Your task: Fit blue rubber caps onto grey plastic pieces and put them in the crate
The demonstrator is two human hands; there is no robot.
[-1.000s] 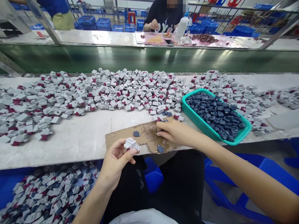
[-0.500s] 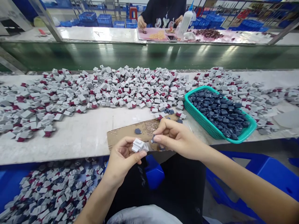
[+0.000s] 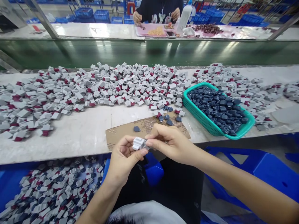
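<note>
My left hand (image 3: 122, 158) pinches a small grey plastic block (image 3: 138, 143) just below the table's front edge. My right hand (image 3: 170, 142) meets it from the right, fingertips pressed together against the block's side; what they pinch is hidden. Behind the hands lies a brown cardboard sheet (image 3: 121, 133) with a few dark blue pieces (image 3: 136, 128) on it. A teal basket (image 3: 245, 127) full of dark blue pieces stands to the right. A wide heap of grey and dark red blocks (image 3: 121, 87) covers the table behind.
A blue bin (image 3: 46, 189) of finished blocks sits under the table at the lower left. Blue stools (image 3: 268, 168) stand at the right. Beyond a green conveyor belt (image 3: 149, 53), another person (image 3: 158, 9) works at a far table with a white bottle (image 3: 184, 18).
My right hand left the cardboard with a dark blue piece and came back to the grey block in my left hand. The left hand rose slightly.
</note>
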